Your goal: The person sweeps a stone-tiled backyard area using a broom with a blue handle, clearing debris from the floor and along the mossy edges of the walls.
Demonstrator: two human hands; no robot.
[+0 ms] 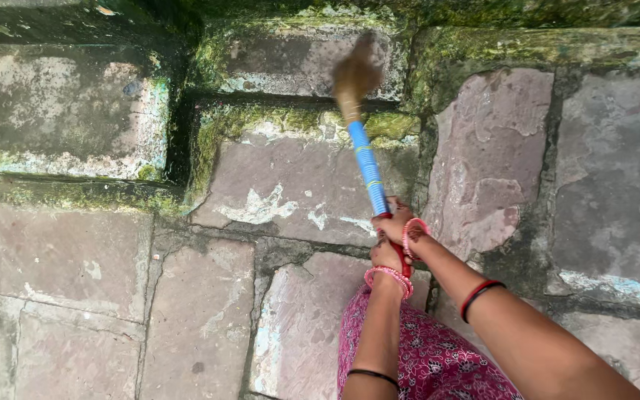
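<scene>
Left hand [385, 257] and right hand [394, 222] both grip the blue-handled broom [368, 167], bristles blurred over mossy stone steps [290, 178].

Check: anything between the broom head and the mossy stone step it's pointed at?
Nothing visible. The broom, gripped in both the right hand and left hand, has its blurred brush end right at the mossy step; only bare stone lies around it.

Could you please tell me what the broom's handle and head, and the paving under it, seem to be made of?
Broom handle: probably glossy plastic, bright blue with ribbed rings. Broom head: likely dry plant fibre, tan, though blurred. Paving slabs: rough matte stone, reddish-grey, cracked, with green moss in the joints.
</scene>
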